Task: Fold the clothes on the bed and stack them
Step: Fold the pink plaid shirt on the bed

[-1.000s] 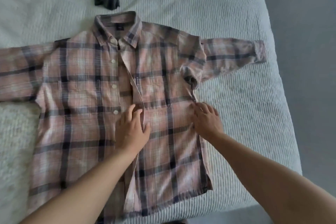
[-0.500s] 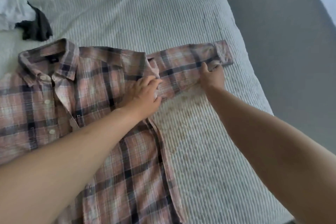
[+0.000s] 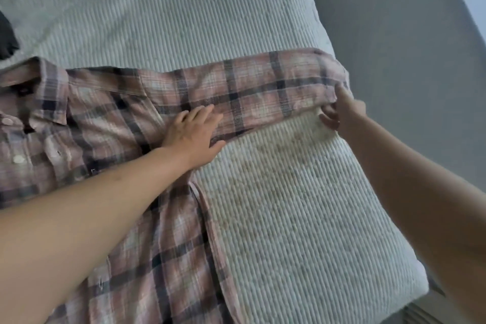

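Note:
A pink and dark plaid button-up shirt (image 3: 100, 123) lies front side up on the bed (image 3: 302, 218). Its right-hand sleeve (image 3: 263, 87) stretches straight out towards the bed's right edge. My left hand (image 3: 194, 131) presses flat, fingers straight, on the sleeve near the armpit. My right hand (image 3: 342, 110) pinches the cuff end of the sleeve, with the thumb on top and the fingers curled under the cloth. The shirt's left part runs out of the frame.
The bed has a white ribbed cover, and its right edge drops to a grey floor (image 3: 394, 34). A dark garment (image 3: 6, 39) shows at the far left edge. Bare cover lies above and below the sleeve.
My right hand has pulled the cuff further out towards the bed's edge, so the sleeve lies straighter. My left hand slid from the shirt body onto the sleeve base. The view swung right.

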